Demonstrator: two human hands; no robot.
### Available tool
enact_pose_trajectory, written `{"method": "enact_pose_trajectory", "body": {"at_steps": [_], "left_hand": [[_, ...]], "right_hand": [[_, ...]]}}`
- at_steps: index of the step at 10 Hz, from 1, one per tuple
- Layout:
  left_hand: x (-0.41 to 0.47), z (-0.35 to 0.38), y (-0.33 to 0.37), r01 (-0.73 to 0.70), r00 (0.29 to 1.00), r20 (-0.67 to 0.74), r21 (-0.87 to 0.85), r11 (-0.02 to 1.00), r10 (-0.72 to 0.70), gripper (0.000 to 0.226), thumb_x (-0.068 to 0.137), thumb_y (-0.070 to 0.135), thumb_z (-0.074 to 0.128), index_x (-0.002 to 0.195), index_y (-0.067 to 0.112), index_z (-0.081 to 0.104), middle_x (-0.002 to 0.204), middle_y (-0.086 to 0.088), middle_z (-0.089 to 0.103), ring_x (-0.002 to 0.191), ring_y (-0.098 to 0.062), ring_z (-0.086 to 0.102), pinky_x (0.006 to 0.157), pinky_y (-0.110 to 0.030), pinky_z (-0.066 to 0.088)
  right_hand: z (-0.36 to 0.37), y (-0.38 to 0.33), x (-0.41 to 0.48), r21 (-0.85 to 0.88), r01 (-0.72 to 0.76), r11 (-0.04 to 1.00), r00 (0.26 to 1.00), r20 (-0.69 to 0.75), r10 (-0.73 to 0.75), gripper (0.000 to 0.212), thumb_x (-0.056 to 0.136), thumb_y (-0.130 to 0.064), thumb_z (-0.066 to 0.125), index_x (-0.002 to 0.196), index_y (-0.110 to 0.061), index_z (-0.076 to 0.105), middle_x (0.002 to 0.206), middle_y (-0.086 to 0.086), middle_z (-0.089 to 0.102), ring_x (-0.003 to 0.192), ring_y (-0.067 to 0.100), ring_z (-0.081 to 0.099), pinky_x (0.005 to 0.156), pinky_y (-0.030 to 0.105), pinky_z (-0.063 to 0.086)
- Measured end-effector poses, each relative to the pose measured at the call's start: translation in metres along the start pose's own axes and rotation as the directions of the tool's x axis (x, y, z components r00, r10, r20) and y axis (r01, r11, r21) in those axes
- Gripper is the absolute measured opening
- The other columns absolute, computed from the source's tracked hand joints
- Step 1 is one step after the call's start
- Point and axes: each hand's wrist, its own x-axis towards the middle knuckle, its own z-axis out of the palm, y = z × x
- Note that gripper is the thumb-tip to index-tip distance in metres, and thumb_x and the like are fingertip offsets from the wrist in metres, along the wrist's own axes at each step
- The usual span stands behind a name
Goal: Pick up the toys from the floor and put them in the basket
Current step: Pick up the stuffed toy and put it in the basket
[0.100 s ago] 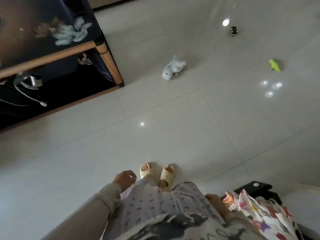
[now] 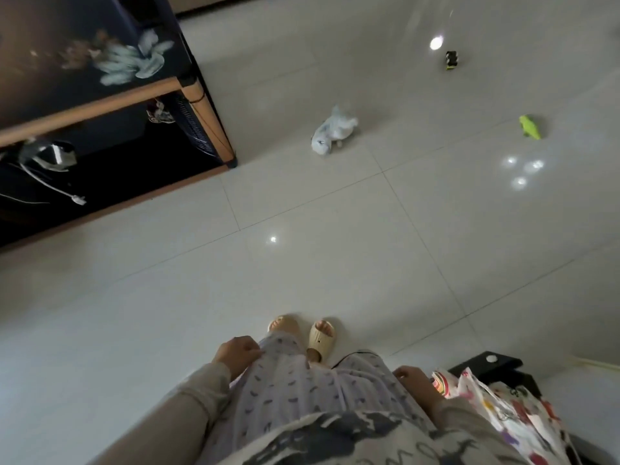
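Underfoot, head view: pale glossy tile floor (image 2: 335, 246), grey grout lines, several bright light reflections. Upper left: dark cabinet (image 2: 84, 105) with wooden trim, a pale flower pattern on its top; white cable (image 2: 50, 186) and silvery clutter on its lower shelf.

Toys on the floor, all well apart from the person:
- white plush toy (image 2: 332, 135), lying on its side near the cabinet's corner post.
- green toy (image 2: 530, 126), far right; shape too small to identify with confidence, possibly a bird or reptile.
- small dark toy car (image 2: 451, 59), furthest away, beside a light spot.

Person: standing, two feet in cream slippers (image 2: 320, 340), patterned light trousers, grey long sleeves.
- left hand (image 2: 238, 355): loosely curled against the left thigh, touching the trouser fabric, holding no toy.
- right hand (image 2: 414, 379): by the right hip, just beside a colourful printed bag (image 2: 503, 407); fingers hidden, so cannot tell whether it grips the bag.

Container: bag contents not visible. Dark object (image 2: 489, 365) on the floor behind it.
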Motion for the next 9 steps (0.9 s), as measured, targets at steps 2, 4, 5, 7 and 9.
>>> {"method": "enact_pose_trajectory", "body": {"at_steps": [2,4,5,7,9], "left_hand": [[0.014,-0.003,-0.009,0.104,0.992,-0.057,-0.143,0.984,-0.113,0.027,0.092,0.014,0.051,0.111,0.004,0.066,0.127,-0.016,0.062,0.120,-0.031,0.054,0.100,-0.032,0.039],[0.053,-0.022,-0.011,0.130,0.991,-0.012,-0.229,0.965,-0.136,0.029,0.081,0.016,0.058,0.103,-0.002,0.068,0.105,-0.018,0.070,0.107,-0.037,0.063,0.096,-0.041,0.049],[0.093,-0.035,-0.006,0.135,0.991,0.021,-0.213,0.968,-0.133,0.028,0.082,0.019,0.059,0.102,0.002,0.069,0.111,-0.019,0.070,0.106,-0.034,0.064,0.097,-0.042,0.050],[0.139,-0.116,0.085,0.131,0.991,0.057,-0.176,0.976,-0.123,0.018,0.089,0.007,0.055,0.098,0.003,0.071,0.113,-0.017,0.069,0.107,-0.031,0.062,0.095,-0.033,0.045],[0.149,-0.210,0.209,0.093,0.992,0.107,-0.263,0.960,-0.066,0.031,0.088,-0.004,0.042,0.067,0.015,0.056,0.065,-0.006,0.057,0.047,-0.015,0.050,0.049,-0.021,0.029]], "right_hand": [[-0.055,-0.066,0.011,0.353,0.056,0.934,0.997,-0.077,-0.031,0.013,0.089,-0.006,0.053,0.081,-0.008,0.063,0.083,0.014,0.063,0.069,0.023,0.057,0.062,0.031,0.044],[-0.103,-0.133,0.030,0.432,0.265,0.862,0.959,-0.215,-0.187,0.015,0.092,-0.011,0.051,0.097,-0.004,0.063,0.083,0.006,0.066,0.077,0.022,0.063,0.070,0.031,0.049],[-0.120,-0.156,0.050,0.454,0.268,0.850,0.957,-0.227,-0.180,0.017,0.092,-0.014,0.052,0.098,-0.004,0.064,0.086,0.008,0.067,0.078,0.022,0.064,0.071,0.031,0.050],[-0.156,-0.194,0.088,0.558,0.110,0.823,0.988,-0.151,-0.029,0.013,0.092,-0.006,0.050,0.096,-0.001,0.061,0.085,0.014,0.063,0.070,0.024,0.058,0.061,0.029,0.044],[-0.181,-0.224,0.113,0.527,-0.120,0.841,0.983,-0.052,0.173,0.016,0.087,0.001,0.050,0.074,-0.001,0.059,0.075,0.017,0.054,0.061,0.024,0.047,0.056,0.028,0.035]]}}
